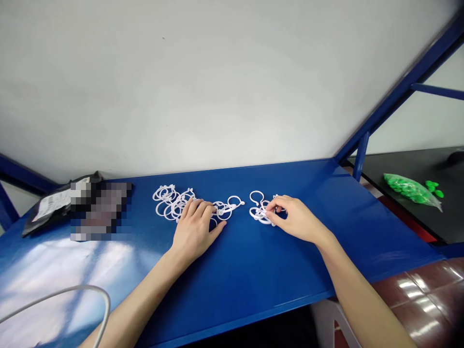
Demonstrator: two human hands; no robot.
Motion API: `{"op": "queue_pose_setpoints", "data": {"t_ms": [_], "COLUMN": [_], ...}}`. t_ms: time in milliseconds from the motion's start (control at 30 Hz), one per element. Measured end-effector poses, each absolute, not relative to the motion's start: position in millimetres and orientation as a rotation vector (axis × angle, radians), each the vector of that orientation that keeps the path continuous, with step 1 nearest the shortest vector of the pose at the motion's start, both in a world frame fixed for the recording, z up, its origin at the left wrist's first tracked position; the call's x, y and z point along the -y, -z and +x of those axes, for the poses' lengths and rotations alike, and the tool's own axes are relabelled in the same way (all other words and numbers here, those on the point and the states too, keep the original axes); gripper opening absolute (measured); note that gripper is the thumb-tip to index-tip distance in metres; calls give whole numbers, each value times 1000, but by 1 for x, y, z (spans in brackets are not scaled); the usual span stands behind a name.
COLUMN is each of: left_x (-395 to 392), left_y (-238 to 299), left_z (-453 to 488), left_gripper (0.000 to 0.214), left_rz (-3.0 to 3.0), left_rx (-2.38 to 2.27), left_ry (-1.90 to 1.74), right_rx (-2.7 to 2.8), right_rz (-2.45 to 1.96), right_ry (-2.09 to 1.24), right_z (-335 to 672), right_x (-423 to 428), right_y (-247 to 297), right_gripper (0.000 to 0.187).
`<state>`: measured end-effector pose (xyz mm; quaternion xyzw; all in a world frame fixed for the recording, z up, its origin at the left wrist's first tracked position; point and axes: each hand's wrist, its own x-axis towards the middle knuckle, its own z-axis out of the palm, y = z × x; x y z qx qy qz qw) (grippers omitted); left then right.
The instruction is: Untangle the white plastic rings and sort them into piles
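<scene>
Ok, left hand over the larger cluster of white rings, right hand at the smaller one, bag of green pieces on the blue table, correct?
No: the head view shows the bag of green pieces on the black surface, not the blue table. Left hand and right hand are as stated.

I see white rings (259, 212) on a blue tabletop (253, 261), a black parcel (47, 223) with white label (54, 203) left, green pieces (408, 188) right, reddish-brown tiles (406, 309) near right.

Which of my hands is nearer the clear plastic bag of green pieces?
Right. Your right hand is left of the bag, at one cluster of white plastic rings; your left hand is farther left, over another.
</scene>
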<state>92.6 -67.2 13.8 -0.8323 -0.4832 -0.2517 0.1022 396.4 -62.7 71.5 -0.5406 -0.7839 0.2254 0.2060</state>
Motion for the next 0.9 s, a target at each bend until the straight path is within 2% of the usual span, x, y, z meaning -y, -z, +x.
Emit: {"op": "queue_pose_setpoints", "data": {"t_ms": [100, 200, 333, 433, 500, 733, 900], "left_x": [66, 65, 62, 60, 59, 57, 66], "left_y": [-13, -13, -14, -17, -21, -26, -29], "left_z": [92, 94, 94, 88, 82, 78, 95], "left_gripper": [36, 42, 22, 14, 14, 16, 18], "left_rz": [-2443, -2436, -2480, -2487, -2452, -2535, -2504], "left_rx": [1453, 1447, 1354, 1381, 1443, 1511, 1391], "left_ry": [754, 777, 829, 933, 1024, 1048, 1052], "right_rx": [2127, 2280, 2675, 2750, 2644, 2142, 2010], "right_rz": [-1548, -1450, -1198, -1197, -1217, -1230, -1258], "right_ry": [-518, -330, -77, -38, -128, -631, -805], "right_z": [386, 368, 340, 328, 326, 345, 346], "right_x": [59, 46, 21, 9, 7, 14, 19], "right_y": [-71, -69, -65, -63, -63, -66, -74], "right_gripper": [26, 17, 23, 11, 5, 11, 14]}}
